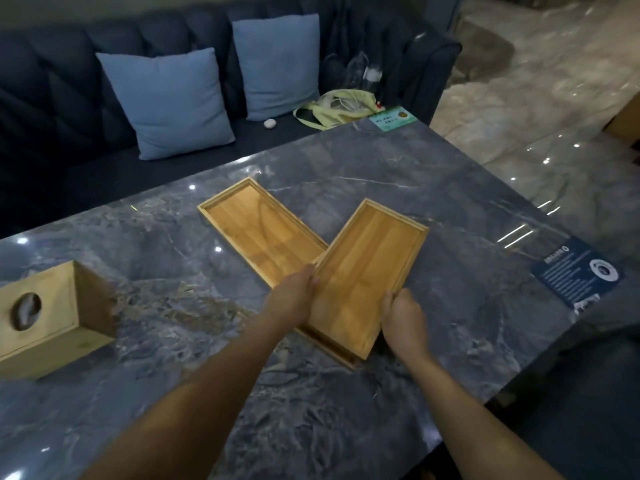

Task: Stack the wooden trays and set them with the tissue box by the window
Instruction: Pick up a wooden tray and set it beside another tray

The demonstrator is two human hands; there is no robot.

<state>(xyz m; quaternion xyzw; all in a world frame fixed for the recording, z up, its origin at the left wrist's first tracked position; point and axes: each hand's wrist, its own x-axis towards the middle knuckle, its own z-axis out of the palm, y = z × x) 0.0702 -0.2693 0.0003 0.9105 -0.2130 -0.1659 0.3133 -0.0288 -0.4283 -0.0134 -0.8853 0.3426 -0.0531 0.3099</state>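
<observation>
Two shallow wooden trays lie crossed on the grey marble table (433, 188). The lower tray (256, 226) runs from the far left toward me. The upper tray (367, 268) rests at an angle across the lower tray's near end, pointing far right. My left hand (294, 296) grips the upper tray's left long edge. My right hand (403, 317) holds its near right corner. A wooden tissue box (45, 320) with an oval opening stands at the table's left, apart from both hands.
A dark blue sofa (52, 98) with two light blue cushions (169, 102) runs along the table's far side, with a yellow bag (332, 105) on its seat. A green card (391, 119) and a dark blue leaflet (578, 271) lie on the table. Glossy marble floor lies right.
</observation>
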